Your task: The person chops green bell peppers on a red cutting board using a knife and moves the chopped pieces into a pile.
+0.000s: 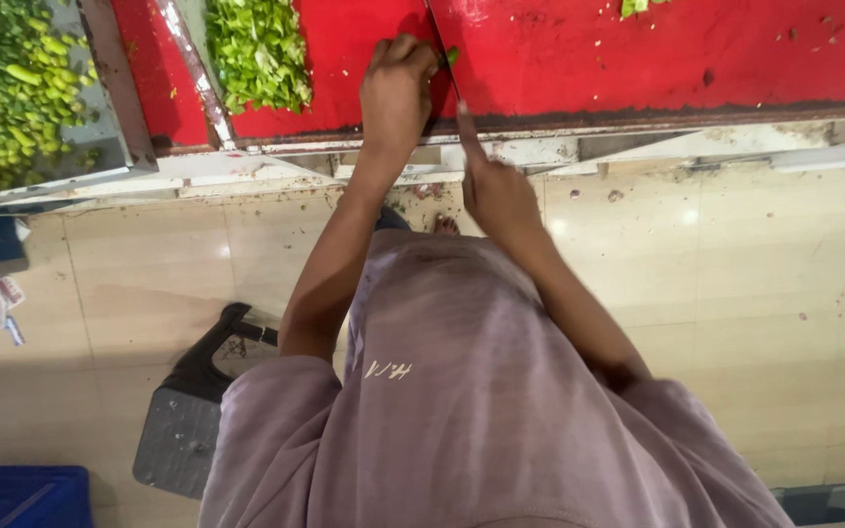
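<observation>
Both hands work at the red board (pixel 638 59): left hand (pixel 395 93) pinching a half-hidden green piece (pixel 452 56), right hand (pixel 499 196) clamped on a knife (pixel 442 49).

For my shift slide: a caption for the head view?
Left hand pins a green vegetable piece on the red board; right hand grips the knife.

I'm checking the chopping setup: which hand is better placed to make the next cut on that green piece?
The right hand: it grips the knife, whose blade sits beside the small green piece on the red board. The left hand is pinning that piece down.
</observation>
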